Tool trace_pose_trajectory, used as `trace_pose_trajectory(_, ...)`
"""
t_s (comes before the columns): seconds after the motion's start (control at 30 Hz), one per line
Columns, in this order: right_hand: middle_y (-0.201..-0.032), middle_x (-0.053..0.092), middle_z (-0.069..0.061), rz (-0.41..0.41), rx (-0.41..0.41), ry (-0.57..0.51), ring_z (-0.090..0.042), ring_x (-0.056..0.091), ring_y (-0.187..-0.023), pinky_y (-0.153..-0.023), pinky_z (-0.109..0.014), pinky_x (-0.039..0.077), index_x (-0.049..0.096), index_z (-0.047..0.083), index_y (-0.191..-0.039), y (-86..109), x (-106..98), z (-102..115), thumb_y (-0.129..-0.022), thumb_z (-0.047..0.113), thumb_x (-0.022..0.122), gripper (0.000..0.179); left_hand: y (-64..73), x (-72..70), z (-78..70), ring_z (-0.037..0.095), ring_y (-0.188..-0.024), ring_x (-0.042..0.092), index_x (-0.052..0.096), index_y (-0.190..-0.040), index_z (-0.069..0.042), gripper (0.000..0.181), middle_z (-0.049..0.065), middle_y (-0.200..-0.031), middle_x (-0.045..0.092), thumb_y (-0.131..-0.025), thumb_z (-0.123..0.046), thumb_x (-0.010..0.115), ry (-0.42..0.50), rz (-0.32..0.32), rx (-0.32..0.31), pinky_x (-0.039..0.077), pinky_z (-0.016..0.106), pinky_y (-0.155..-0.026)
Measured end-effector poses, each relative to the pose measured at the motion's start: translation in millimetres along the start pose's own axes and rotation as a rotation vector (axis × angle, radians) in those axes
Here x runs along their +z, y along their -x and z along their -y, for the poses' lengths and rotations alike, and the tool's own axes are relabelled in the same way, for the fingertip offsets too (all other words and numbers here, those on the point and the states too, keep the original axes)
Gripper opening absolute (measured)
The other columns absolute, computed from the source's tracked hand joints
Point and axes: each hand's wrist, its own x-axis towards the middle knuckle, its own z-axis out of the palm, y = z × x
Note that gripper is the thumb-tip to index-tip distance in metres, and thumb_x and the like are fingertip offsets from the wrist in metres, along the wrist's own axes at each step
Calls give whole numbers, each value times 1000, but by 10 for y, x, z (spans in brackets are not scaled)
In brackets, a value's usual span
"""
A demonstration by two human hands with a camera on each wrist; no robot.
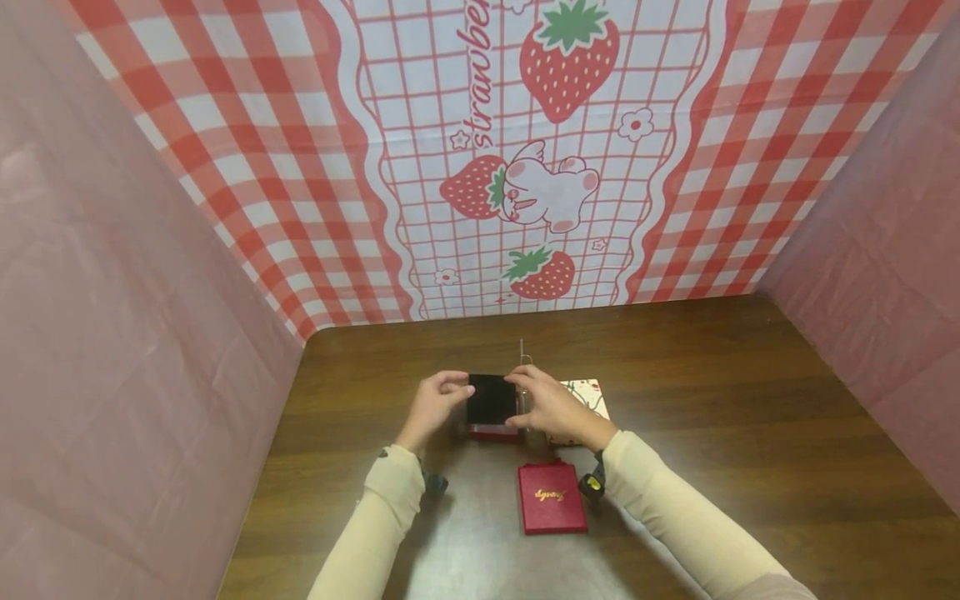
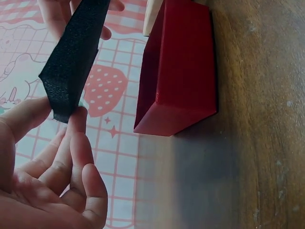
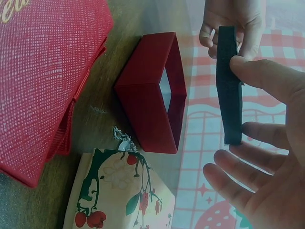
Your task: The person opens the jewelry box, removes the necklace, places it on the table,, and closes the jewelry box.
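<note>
A black foam pad (image 1: 491, 402) is held up between both hands, tilted above an uncovered red box (image 2: 188, 62). My left hand (image 1: 435, 407) pinches one end of the pad between thumb and fingertips. At the other end, my right hand (image 1: 553, 406) grips it with the thumb on one face and fingertips on the opposite side. The red box stands on the table with its opening facing up, and a pale patch shows inside it in the right wrist view. Beside the box lies a small silver chain (image 3: 125, 140).
A cream box with a cherry and leaf print (image 3: 128, 191) sits beside the red box, partly behind my right hand. Nearer me lies a flat red textured item with gold script (image 1: 551, 504). A thin upright metal piece (image 1: 522, 350) rises behind my right hand. Cloth walls enclose the wooden table (image 1: 712, 375).
</note>
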Motion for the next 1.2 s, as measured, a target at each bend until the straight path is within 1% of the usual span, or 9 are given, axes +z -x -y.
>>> trace_pose_trajectory(0.1, -131, 55, -17, 3, 19, 12, -34, 58, -119, -101, -49, 48, 56, -1, -131, 1, 2, -5, -71, 24, 85, 71, 1, 8, 3, 25, -88, 70, 67, -112, 5, 30, 22, -97, 73, -85, -10, 72, 9, 2, 11, 56, 38, -83)
trace_pose_trajectory(0.17, -131, 55, -17, 6, 30, 30, -34, 58, -118, -100, -49, 48, 56, -1, -131, 3, 7, -8, -71, 26, 85, 71, 0, 17, 14, 26, -89, 70, 67, -111, 4, 31, 21, -97, 73, -84, -10, 72, 7, 9, 6, 55, 39, -85)
trace_pose_trajectory(0.27, -131, 55, -15, 25, 61, 45, -33, 58, -118, -100, -48, 49, 57, 0, -131, 5, 21, -18, -72, 28, 85, 72, -4, 32, 38, 29, -90, 71, 67, -112, 6, 33, 20, -98, 73, -84, -11, 73, -26, 28, 6, 56, 40, -86)
trace_pose_trajectory(0.4, -132, 56, -14, 51, 109, 45, -32, 57, -120, -101, -48, 48, 57, 1, -132, -3, 42, -23, -72, 28, 85, 71, -5, 47, 64, 30, -91, 71, 67, -113, 6, 35, 20, -98, 73, -84, -12, 73, -77, 47, 8, 56, 40, -84)
trace_pose_trajectory(0.6, -130, 57, -16, 74, 112, 70, -32, 58, -119, -101, -47, 48, 56, -1, -131, -43, 74, -31, -73, 29, 84, 71, -14, 64, 101, 31, -91, 70, 67, -112, 8, 34, 22, -97, 73, -83, -10, 73, -123, 47, 16, 57, 40, -80)
trace_pose_trajectory(0.77, -130, 57, -16, 101, 136, 72, -31, 58, -119, -101, -46, 48, 57, 1, -131, -52, 95, -39, -73, 31, 84, 71, -23, 81, 133, 30, -89, 71, 68, -110, 7, 32, 20, -95, 74, -83, -10, 74, -165, 65, 21, 57, 36, -78)
trace_pose_trajectory(0.83, -129, 57, -16, 107, 139, 78, -31, 59, -117, -101, -46, 48, 58, 1, -130, -54, 108, -47, -73, 31, 84, 70, -27, 85, 138, 29, -88, 71, 69, -110, 6, 32, 20, -94, 74, -83, -10, 74, -164, 69, 8, 57, 35, -78)
trace_pose_trajectory(1.03, -130, 57, -15, 116, 152, 86, -31, 59, -117, -102, -45, 48, 58, 1, -130, -49, 152, -84, -73, 31, 84, 69, -31, 101, 151, 29, -87, 71, 68, -111, 7, 33, 20, -93, 74, -83, -9, 74, -186, 99, 17, 57, 36, -78)
trace_pose_trajectory(1.2, -129, 58, -16, 123, 146, 87, -31, 60, -114, -99, -46, 49, 58, 0, -130, -41, 155, -77, -72, 31, 84, 70, -29, 122, 165, 28, -86, 71, 68, -111, 7, 33, 19, -93, 74, -83, -8, 74, -213, 111, 15, 57, 34, -76)
